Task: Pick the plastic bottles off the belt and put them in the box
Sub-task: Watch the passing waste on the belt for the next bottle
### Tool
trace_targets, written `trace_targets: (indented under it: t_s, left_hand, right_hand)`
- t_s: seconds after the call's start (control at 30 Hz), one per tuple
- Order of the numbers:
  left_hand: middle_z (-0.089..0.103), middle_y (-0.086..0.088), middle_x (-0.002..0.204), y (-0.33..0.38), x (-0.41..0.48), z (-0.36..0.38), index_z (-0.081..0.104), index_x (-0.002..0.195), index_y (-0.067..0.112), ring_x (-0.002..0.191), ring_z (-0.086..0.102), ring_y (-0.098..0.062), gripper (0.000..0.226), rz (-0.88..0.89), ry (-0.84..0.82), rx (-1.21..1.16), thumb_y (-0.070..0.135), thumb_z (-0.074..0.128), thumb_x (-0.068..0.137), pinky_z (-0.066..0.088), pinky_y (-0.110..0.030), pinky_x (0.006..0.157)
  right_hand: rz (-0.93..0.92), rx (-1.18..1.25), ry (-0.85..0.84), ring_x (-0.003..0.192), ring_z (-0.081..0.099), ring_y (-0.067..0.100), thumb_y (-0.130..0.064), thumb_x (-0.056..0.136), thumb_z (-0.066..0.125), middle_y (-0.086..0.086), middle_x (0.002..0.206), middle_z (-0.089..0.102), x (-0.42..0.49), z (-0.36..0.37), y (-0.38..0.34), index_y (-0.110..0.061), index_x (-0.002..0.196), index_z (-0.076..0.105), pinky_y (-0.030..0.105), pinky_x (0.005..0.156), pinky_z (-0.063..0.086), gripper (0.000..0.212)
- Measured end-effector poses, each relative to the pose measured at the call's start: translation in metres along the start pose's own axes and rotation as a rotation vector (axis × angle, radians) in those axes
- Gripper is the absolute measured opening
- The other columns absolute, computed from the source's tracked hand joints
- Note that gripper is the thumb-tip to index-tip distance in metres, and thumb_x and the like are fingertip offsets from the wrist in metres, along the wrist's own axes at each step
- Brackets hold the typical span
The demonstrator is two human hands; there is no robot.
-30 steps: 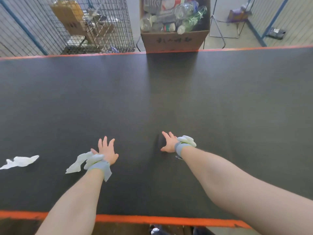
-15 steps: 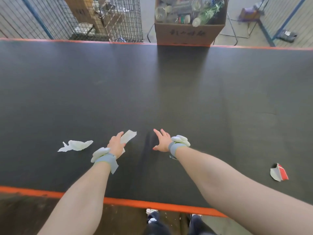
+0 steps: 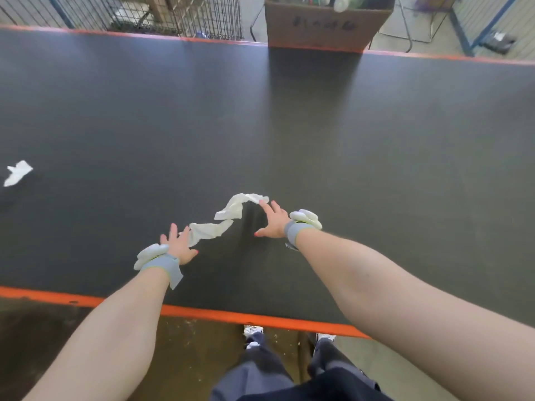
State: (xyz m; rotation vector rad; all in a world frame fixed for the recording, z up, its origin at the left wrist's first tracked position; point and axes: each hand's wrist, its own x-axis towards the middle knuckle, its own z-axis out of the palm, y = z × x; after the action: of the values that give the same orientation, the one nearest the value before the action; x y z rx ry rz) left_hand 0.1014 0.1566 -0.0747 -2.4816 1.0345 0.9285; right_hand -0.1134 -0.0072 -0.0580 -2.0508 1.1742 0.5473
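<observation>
Moved: since half a second ago I see the white scraps carried along the belt [image 3: 376,169]; two now lie between my hands, and the red-and-white scrap is gone from view.
Left hand [image 3: 179,243]: fingers spread and straight, gripping nothing; fingertips touch or overlap the near paper scrap [image 3: 208,231] — I cannot tell which from this angle.
Right hand [image 3: 273,219]: fingers straight and apart, holding nothing; index tip at the end of the farther paper scrap [image 3: 241,205].
Third scrap [image 3: 17,173]: far left, well apart from both hands.
Plastic bottles: none on the belt in view; the only ones I see are already in the box [image 3: 327,27], cut off at the top edge of frame.
Box position: just beyond the belt's far orange edge, well apart from my hands.
Wire cage [image 3: 179,13]: behind the belt, left of the box.
Risk: hands busy with paper, so a bottle arriving could pass unpicked.
Risk: paper grabbed by mistake would contaminate the box.
Risk: the box looks full; another bottle may roll off.
</observation>
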Motion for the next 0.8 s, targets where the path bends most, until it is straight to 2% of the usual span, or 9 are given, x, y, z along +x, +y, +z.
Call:
trace_targets:
  t_s: [0.07,0.13,0.2,0.27,0.33,0.43,0.6,0.7,0.8]
  left_hand:
    - [-0.008,-0.007,0.161,0.005,0.0,0.0,0.004,0.154,0.018,0.146,0.006,-0.038,0.075,0.125,0.002,-0.026,0.025,0.051,0.097,0.01,-0.04,0.12]
    - [-0.001,-0.01,0.161,0.01,0.001,-0.002,0.01,0.154,0.012,0.147,0.009,-0.034,0.064,0.18,0.145,-0.148,0.015,0.045,0.099,0.013,-0.041,0.12]
    - [0.0,-0.004,0.161,0.015,0.003,-0.009,0.008,0.154,0.021,0.147,0.009,-0.028,0.061,0.143,0.277,-0.225,0.018,0.039,0.102,0.017,-0.048,0.118]
    - [-0.007,0.006,0.161,0.022,0.001,-0.016,0.0,0.153,0.033,0.148,0.002,-0.021,0.061,0.092,0.285,-0.215,0.026,0.035,0.103,0.013,-0.057,0.115]
    - [-0.013,0.008,0.16,0.024,-0.001,-0.017,-0.006,0.152,0.035,0.148,-0.007,-0.02,0.065,0.077,0.263,-0.159,0.03,0.036,0.102,0.008,-0.063,0.112]
    - [-0.02,0.005,0.159,0.02,-0.004,-0.012,-0.013,0.151,0.035,0.147,-0.016,-0.022,0.073,0.029,0.238,-0.074,0.035,0.04,0.1,0.004,-0.068,0.11]
    - [-0.02,0.002,0.158,0.001,-0.006,-0.01,-0.008,0.152,0.033,0.147,-0.018,-0.024,0.076,-0.018,0.262,0.003,0.037,0.045,0.098,0.003,-0.069,0.11]
    - [-0.019,0.002,0.159,-0.007,-0.008,-0.021,-0.006,0.152,0.033,0.147,-0.017,-0.024,0.077,-0.049,0.348,0.004,0.034,0.047,0.097,0.002,-0.068,0.11]
    - [-0.022,0.001,0.158,-0.013,-0.007,-0.03,-0.008,0.152,0.034,0.146,-0.02,-0.025,0.081,-0.111,0.362,-0.04,0.033,0.05,0.095,0.003,-0.069,0.11]
  right_hand:
    - [0.005,0.004,0.039,0.148,0.002,0.035,-0.043,0.083,0.071,0.004,0.161,-0.017,-0.001,0.003,-0.002,-0.036,0.153,-0.009,0.05,0.118,0.017,0.106]
    - [-0.01,0.037,0.064,0.147,-0.003,0.039,-0.046,0.075,0.078,0.004,0.159,-0.024,-0.001,0.003,-0.006,-0.04,0.151,-0.013,0.053,0.118,0.016,0.119]
    - [-0.043,0.059,0.075,0.147,-0.008,0.04,-0.047,0.068,0.082,0.004,0.158,-0.027,0.001,0.001,-0.011,-0.043,0.15,-0.014,0.056,0.117,0.015,0.126]
    - [-0.071,0.043,0.078,0.146,-0.012,0.04,-0.048,0.066,0.084,0.004,0.157,-0.029,0.003,0.002,-0.016,-0.043,0.15,-0.013,0.056,0.118,0.013,0.128]
    - [-0.069,0.027,0.078,0.146,-0.017,0.039,-0.048,0.066,0.083,0.002,0.157,-0.029,0.006,0.007,-0.018,-0.043,0.15,-0.013,0.055,0.118,0.012,0.128]
    - [-0.005,-0.024,0.079,0.146,-0.017,0.036,-0.045,0.074,0.077,0.001,0.158,-0.027,0.01,0.011,-0.02,-0.04,0.152,-0.007,0.057,0.116,0.014,0.115]
    - [0.092,-0.04,0.209,0.148,-0.004,0.03,-0.031,0.089,0.057,0.005,0.161,-0.01,0.017,-0.001,-0.025,-0.025,0.145,0.032,0.058,0.112,0.021,0.061]
    - [0.048,-0.108,0.295,0.149,-0.002,0.026,-0.033,0.091,0.048,0.002,0.162,-0.003,0.019,-0.013,-0.035,-0.028,0.144,0.032,0.058,0.111,0.015,0.056]
    - [0.006,-0.101,0.241,0.149,-0.007,0.025,-0.035,0.091,0.048,-0.001,0.162,-0.004,0.024,-0.014,-0.05,-0.031,0.149,0.025,0.062,0.113,0.006,0.062]
